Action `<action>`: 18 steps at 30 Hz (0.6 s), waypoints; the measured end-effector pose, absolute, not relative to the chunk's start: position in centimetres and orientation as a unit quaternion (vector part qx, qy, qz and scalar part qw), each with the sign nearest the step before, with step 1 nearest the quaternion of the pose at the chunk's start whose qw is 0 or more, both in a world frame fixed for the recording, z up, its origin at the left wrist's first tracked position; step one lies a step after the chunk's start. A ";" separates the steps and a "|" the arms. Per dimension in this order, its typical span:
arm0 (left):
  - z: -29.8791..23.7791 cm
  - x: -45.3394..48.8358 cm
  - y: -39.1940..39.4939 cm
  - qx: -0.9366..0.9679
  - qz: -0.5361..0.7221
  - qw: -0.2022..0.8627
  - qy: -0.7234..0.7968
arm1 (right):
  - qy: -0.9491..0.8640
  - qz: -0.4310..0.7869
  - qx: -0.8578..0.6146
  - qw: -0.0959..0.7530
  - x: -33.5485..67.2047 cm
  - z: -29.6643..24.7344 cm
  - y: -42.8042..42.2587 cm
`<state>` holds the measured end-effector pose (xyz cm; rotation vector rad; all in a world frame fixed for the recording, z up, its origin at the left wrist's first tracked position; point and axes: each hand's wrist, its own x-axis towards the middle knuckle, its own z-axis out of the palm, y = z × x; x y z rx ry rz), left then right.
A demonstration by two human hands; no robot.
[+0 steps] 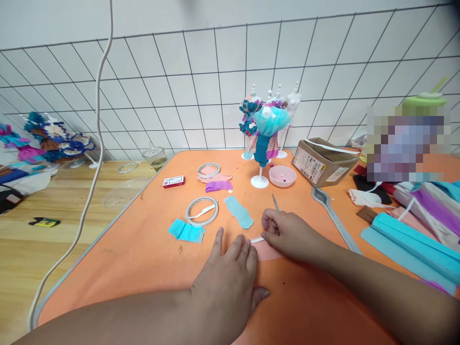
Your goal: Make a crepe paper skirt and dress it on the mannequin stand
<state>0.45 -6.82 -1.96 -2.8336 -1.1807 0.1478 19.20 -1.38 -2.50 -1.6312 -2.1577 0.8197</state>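
Pink paper [269,250] is held flat on the bench [143,268] under the spread left hand [230,275]; a white strip [257,239] is pinched by the right hand [283,232]. Tugged hard, the paper could be torn.

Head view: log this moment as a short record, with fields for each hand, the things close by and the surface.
left: left hand flat, fingers spread, pressing a pink paper piece
right: right hand pinching a white strip at that paper's edge
close by: scissors behind the right hand; tape ring, light blue paper piece and teal paper piece beyond the left hand
surface: orange table
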 end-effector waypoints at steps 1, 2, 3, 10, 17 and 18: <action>-2.0 0.5 -6.8 -0.921 0.053 0.030 -0.385 | -0.760 0.273 -0.569 0.156 19.2 -2.6 -1.4; -2.0 0.5 -6.8 -0.920 0.057 0.027 -0.386 | -0.765 0.261 -0.569 0.154 19.2 -2.7 -1.3; -2.1 0.5 -6.8 -0.919 0.059 0.026 -0.388 | -0.768 0.253 -0.569 0.151 19.2 -2.7 -1.3; -2.1 0.5 -7.1 -0.918 0.068 0.026 -0.389 | -0.793 0.201 -0.561 0.131 19.1 -3.1 -1.5; -2.1 0.5 -7.0 -0.916 0.070 0.032 -0.393 | -0.796 0.185 -0.567 0.108 19.1 -3.1 -1.5; -2.1 0.5 -7.0 -0.916 0.070 0.032 -0.393 | -0.794 0.180 -0.571 0.107 19.3 -3.1 -1.4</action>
